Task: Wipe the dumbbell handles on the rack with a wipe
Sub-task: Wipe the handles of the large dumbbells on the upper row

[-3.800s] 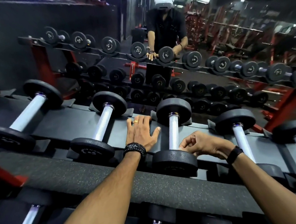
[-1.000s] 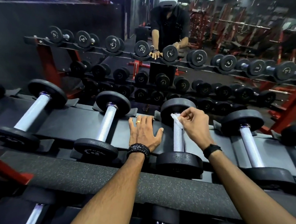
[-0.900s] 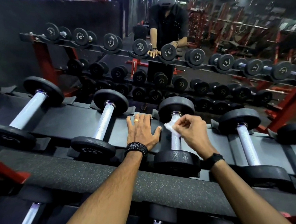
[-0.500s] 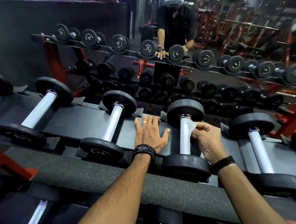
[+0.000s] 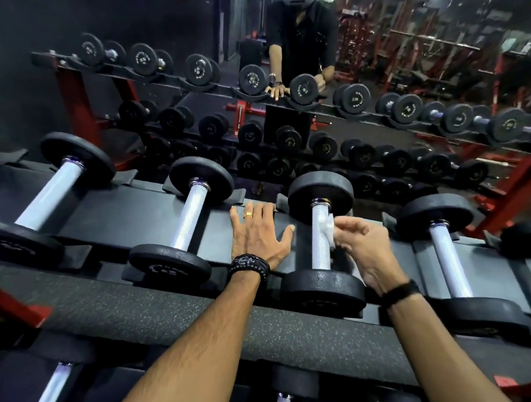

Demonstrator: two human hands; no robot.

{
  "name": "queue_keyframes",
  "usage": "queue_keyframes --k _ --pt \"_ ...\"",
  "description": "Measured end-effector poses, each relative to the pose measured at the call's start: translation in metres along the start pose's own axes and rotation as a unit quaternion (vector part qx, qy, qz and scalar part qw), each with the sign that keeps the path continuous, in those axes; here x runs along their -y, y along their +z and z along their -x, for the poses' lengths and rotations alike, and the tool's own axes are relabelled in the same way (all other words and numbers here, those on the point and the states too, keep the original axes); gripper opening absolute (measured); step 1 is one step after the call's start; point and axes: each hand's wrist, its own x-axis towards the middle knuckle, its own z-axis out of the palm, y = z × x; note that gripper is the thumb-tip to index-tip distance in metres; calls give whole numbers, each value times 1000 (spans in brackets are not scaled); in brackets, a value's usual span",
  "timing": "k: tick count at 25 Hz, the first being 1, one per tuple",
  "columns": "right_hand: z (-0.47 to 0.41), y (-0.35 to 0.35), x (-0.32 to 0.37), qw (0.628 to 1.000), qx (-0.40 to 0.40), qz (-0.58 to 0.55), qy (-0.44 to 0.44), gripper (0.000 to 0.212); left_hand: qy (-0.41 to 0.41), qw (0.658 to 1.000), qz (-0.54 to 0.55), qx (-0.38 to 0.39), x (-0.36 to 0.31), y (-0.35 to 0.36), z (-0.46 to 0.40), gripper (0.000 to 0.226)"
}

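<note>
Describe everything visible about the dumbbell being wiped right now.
The dumbbell lies in its cradle on the top shelf of the rack, handle pointing away from the camera. It has two black, pebbled round heads, which look rubber-coated, and a silvery knurled metal handle with a dark collar at the far end. The right hand pinches a white wipe against the handle's right side. The left hand rests flat beside it, apart from it.

head | forward-down | close over rack point(image 5: 158, 303) | single view

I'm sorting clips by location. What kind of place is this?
Most likely a gym's free-weights area: rows of dumbbells on a tiered rack, a wall mirror reflecting them, and red exercise frames in the reflection.
</note>
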Motion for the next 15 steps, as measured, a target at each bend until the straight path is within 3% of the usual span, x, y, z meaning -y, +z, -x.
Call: queue_keyframes --k 3,8,10,13,15 --pt "-26 16 7 993 0 -86 77 24 -3 1000 18 -1 1 -3 0 54" --pt "24 -1 7 963 201 12 180 42 -8 1000 23 -6 1 -1 0 52" --pt "11 4 16 967 185 15 172 41 -8 1000 22 -4 1 -1 0 51" --pt "-21 15 31 969 133 -87 186 57 -6 999 32 -9 1 -2 1 51" --pt "-17 15 30 954 151 -148 213 61 -11 999 34 -9 2 -4 0 51"
